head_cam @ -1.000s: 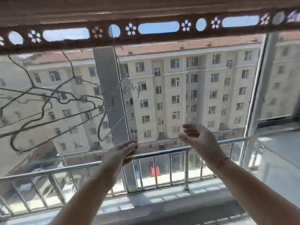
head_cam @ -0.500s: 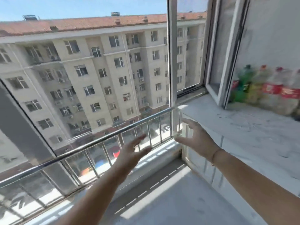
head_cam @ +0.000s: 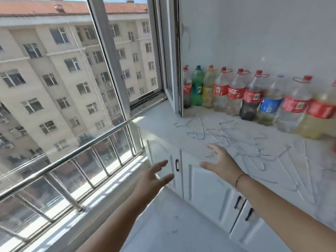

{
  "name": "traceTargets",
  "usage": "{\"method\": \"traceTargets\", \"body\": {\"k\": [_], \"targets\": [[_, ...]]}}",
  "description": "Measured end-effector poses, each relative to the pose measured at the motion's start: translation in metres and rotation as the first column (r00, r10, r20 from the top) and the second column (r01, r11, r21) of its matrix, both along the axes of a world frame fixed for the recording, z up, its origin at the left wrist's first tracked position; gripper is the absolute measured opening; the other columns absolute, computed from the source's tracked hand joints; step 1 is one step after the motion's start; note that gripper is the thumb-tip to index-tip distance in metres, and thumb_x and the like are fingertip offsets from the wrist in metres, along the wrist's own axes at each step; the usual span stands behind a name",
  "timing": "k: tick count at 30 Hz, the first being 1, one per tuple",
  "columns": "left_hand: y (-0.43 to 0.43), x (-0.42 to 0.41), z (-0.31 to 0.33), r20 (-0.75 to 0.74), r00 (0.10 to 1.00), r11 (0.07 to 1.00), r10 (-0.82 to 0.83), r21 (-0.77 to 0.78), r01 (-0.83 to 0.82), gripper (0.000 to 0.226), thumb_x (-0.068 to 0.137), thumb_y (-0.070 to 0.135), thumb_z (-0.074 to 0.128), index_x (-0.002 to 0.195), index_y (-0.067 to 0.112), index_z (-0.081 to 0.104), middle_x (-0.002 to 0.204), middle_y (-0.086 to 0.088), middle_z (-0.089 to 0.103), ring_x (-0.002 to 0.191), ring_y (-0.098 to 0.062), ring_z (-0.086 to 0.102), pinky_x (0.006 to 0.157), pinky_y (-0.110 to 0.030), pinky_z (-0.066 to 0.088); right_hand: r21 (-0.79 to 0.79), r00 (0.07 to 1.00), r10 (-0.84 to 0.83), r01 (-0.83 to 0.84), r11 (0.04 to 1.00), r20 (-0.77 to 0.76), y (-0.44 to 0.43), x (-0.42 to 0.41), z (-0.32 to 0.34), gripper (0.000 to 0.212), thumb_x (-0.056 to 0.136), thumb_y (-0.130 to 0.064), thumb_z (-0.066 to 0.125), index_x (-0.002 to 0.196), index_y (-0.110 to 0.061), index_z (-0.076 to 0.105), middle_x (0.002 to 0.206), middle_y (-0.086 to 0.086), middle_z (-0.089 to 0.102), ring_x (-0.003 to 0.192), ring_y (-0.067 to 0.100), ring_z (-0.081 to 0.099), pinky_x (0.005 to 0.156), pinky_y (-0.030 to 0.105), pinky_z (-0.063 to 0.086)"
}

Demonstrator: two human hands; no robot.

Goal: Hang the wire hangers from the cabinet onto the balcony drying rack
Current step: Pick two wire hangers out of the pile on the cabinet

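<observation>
Both our hands empty, fingers spread: left hand (head_cam: 156,177) before white panelled cabinet (head_cam: 205,190), right hand (head_cam: 221,163) over cabinet's front edge. Thin silver wire hangers (head_cam: 225,137) lie tangled on cabinet top. We judge: pinch one hook nearest cabinet edge, lift slowly, shake free of tangle.

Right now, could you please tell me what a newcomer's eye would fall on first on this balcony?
First, the row of soda bottles, mostly red-labelled, lined against the white wall at the back of the cabinet top. Next, the tangle of wire hangers strewn on that top in front of them. Both hands are open and empty: the right hand hovers by the nearest hangers, the left hand lower, before the cabinet doors.
</observation>
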State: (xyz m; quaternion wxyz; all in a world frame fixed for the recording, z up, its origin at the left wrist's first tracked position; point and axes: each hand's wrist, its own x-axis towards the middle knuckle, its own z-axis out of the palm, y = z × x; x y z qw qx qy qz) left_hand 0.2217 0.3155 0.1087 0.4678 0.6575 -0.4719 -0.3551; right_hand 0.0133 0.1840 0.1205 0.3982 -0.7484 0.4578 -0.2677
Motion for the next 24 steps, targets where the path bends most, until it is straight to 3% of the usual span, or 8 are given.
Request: {"method": "traceTargets", "body": {"k": [4,10,17,21,24], "targets": [[-0.056,-0.017,-0.013,0.003,0.998,0.996,-0.056,0.074,0.056,0.043,0.075,0.038,0.075,0.115,0.044,0.059,0.128,0.017,0.056,0.126,-0.005,0.046,0.108,-0.032,0.035,0.045,0.994,-0.109,0.11,0.993,-0.012,-0.043,-0.036,-0.025,0.063,0.074,-0.026,0.074,0.13,-0.022,0.047,0.136,0.003,0.042,0.128,0.019,0.04,0.103,0.028,0.033],[-0.15,-0.028,-0.038,0.049,0.987,0.978,-0.154,0.153,0.145,0.048,0.083,0.029,0.069,0.129,0.028,0.055,0.123,0.015,0.052,0.119,-0.005,0.042,0.094,-0.022,0.033,0.095,0.961,-0.272,0.276,0.957,-0.053,-0.113,-0.067,-0.064,0.057,0.072,-0.02,0.076,0.124,-0.017,0.053,0.128,0.008,0.048,0.12,0.02,0.046,0.099,0.029,0.037],[-0.273,-0.022,-0.087,0.08,0.962,0.938,-0.261,0.257,0.233,0.045,0.077,0.036,0.073,0.12,0.033,0.059,0.124,0.014,0.059,0.124,-0.007,0.047,0.098,-0.036,0.045,0.145,0.903,-0.409,0.426,0.893,-0.131,-0.201,-0.094,-0.1,0.049,0.071,-0.016,0.074,0.118,-0.014,0.057,0.125,0.008,0.052,0.116,0.019,0.05,0.088,0.022,0.034],[-0.323,-0.025,-0.11,0.147,0.925,0.897,-0.349,0.34,0.284,0.048,0.079,0.034,0.072,0.125,0.027,0.058,0.128,0.009,0.058,0.122,-0.01,0.049,0.101,-0.028,0.037,0.184,0.887,-0.416,0.451,0.873,-0.202,-0.22,-0.109,-0.126,0.041,0.073,-0.014,0.074,0.112,-0.012,0.061,0.114,0.008,0.058,0.097,0.013,0.052,0.083,0.02,0.034],[-0.352,-0.03,-0.126,0.22,0.889,0.871,-0.401,0.393,0.296,0.048,0.082,0.029,0.069,0.128,0.022,0.056,0.13,0.003,0.056,0.124,-0.013,0.048,0.101,-0.026,0.035,0.209,0.871,-0.384,0.455,0.865,-0.307,-0.22,-0.124,-0.147,0.027,0.072,-0.012,0.075,0.097,-0.013,0.066,0.103,0.008,0.062,0.088,0.015,0.054,0.077,0.02,0.037]]}}
